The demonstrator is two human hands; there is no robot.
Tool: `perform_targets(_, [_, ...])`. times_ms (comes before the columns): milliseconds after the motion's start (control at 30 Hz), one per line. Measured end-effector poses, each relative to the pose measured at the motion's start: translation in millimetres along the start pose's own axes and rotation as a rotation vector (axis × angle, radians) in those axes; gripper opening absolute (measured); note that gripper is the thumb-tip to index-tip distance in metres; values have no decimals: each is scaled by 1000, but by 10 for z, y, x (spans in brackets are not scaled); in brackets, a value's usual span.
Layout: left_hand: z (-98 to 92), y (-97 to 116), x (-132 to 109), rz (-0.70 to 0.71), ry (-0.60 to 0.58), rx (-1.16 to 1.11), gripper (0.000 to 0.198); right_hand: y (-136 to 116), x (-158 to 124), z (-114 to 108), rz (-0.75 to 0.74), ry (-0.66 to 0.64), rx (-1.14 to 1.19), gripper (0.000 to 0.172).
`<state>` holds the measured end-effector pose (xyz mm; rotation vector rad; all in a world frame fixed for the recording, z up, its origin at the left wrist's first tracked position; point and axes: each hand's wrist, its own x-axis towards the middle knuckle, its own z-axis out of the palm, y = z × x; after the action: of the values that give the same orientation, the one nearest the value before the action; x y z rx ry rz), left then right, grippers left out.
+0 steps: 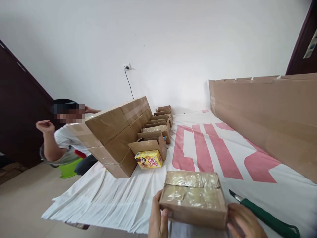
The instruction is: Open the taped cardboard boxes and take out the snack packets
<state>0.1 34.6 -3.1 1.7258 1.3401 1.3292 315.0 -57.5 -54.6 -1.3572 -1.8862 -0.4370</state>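
Gripping a small brown cardboard box sealed with clear tape (193, 198) at both ends, the left hand (158, 216) and right hand (244, 221) are curling their fingers around it, steadying it above the white printed sheet (119, 198); a green-handled utility knife (264, 216) is lying just beside, within reach.

Probably a home room used for packing: stacked cartons (119, 135), floor sheet (223, 155), wall socket (127, 67).

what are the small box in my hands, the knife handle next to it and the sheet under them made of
Taped box: brown cardboard, matte sides, with a top wrapped in glossy, wrinkled clear tape that catches the light. Utility knife: the dark green handle looks like smooth plastic, the blade tip metal. White sheet: thin, creased, with red print; probably plastic banner or woven fabric, hard to tell.
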Motion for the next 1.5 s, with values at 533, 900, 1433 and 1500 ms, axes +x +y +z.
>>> perform_targets(533, [355, -294, 215, -114, -410, -127, 23, 393, -97, 40, 124, -69, -277, 24])
perform_targets(900, [363, -280, 238, -104, -408, -116, 23, 384, -108, 39, 162, -115, -271, 23])
perform_targets(1433, [308, -197, 253, -106, -403, -68, 46, 376, -105, 39, 215, -127, -228, 25])
perform_targets(1500, [301, -196, 248, -102, -399, -64, 47, 369, -98, 31, 224, -138, -227, 25])
